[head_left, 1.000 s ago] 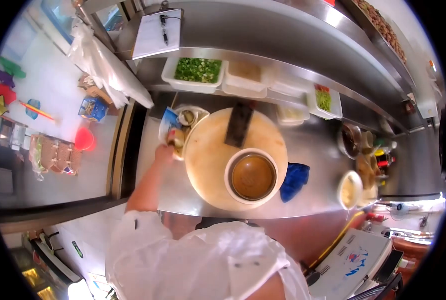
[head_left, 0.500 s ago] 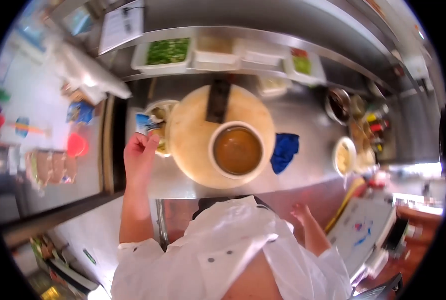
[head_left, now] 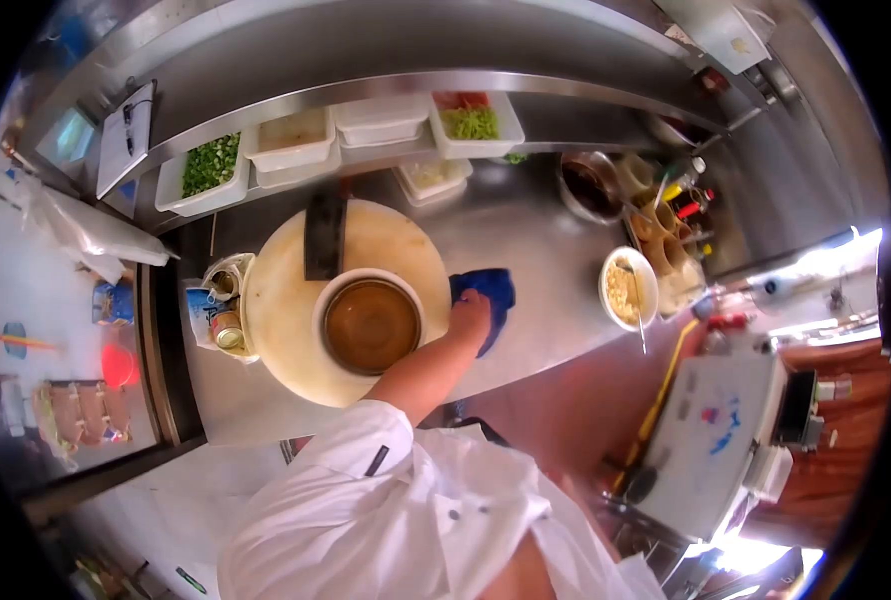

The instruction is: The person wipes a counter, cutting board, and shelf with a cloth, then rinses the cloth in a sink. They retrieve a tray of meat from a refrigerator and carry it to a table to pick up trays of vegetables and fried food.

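Observation:
My left hand [head_left: 471, 312] reaches across my body and grips the near left part of a dark blue cloth [head_left: 499, 290] on the steel counter. Just left of the cloth is a round pale cutting board [head_left: 278, 300]. On it stand a white-rimmed bowl of brown liquid [head_left: 371, 325] and a dark cleaver [head_left: 325, 238], its blade lying flat behind the bowl. A sliver of my right forearm shows beside the white jacket, and my right hand is out of sight.
White tubs of chopped greens [head_left: 210, 165] and other food line the shelf edge. A container with cans [head_left: 228, 330] sits left of the board. Toward the right are a bowl of pale chopped food [head_left: 623, 292], a dark sauce bowl [head_left: 591, 187] and bottles [head_left: 694, 205].
My left hand has moved right from beside the cans and taken hold of the cloth. My right hand has left the view. The camera view has shifted right.

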The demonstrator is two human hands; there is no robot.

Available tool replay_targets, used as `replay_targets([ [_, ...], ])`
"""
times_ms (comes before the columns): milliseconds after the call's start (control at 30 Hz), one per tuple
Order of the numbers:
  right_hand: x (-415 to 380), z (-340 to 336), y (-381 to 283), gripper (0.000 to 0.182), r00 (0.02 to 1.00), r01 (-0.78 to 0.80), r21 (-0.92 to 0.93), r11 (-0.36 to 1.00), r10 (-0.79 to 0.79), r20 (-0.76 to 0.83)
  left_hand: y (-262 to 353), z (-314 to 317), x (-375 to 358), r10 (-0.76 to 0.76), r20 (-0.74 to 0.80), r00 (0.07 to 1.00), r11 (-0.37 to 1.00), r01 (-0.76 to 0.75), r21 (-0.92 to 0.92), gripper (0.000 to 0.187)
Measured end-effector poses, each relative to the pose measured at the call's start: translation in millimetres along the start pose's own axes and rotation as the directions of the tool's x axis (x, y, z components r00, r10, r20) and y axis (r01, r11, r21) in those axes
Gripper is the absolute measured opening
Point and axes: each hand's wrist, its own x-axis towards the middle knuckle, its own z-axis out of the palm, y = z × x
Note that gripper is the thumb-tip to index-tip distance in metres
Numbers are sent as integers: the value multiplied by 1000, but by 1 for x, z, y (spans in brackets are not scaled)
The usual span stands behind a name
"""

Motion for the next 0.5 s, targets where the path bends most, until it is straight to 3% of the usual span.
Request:
replay_targets([
  [67, 9, -17, 30, 18, 983, -168, 94, 981, 160, 92, -2, 8, 31, -114, 177, 978, 991, 125, -52, 23],
  [100, 16, -27, 39, 18, 967, -234, 127, 964, 216, 136, 1, 2, 39, -155, 161, 975, 987, 161, -24, 23],
  [133, 28, -39, 45, 18, 953, -274, 140, 952, 249, 171, 8, -10, 44, -148, 131, 980, 977, 165, -138, 22],
  [200, 64, -63, 51, 18, 941, -291, 132, 947, 259, 219, 7, 2, 58, -48, 64, 997, 994, 54, -93, 24],
  [300, 115, -85, 45, 18, 939, -244, 90, 966, 212, 270, 5, -12, 54, 89, 359, 929, 958, -178, 225, 28],
  [400, 155, -96, 21, 19, 943, -147, 24, 989, 132, 306, -7, -16, 18, 215, 214, 953, 938, -263, 228, 20],
  [467, 177, -97, -6, 19, 939, -68, -26, 997, 73, 336, -19, -20, -17, 306, -42, 951, 946, -299, 128, 16],
  [500, 188, -95, -23, 19, 934, -26, -58, 998, 45, 354, -24, -38, -38, 310, 63, 949, 951, -308, -35, 14],
])
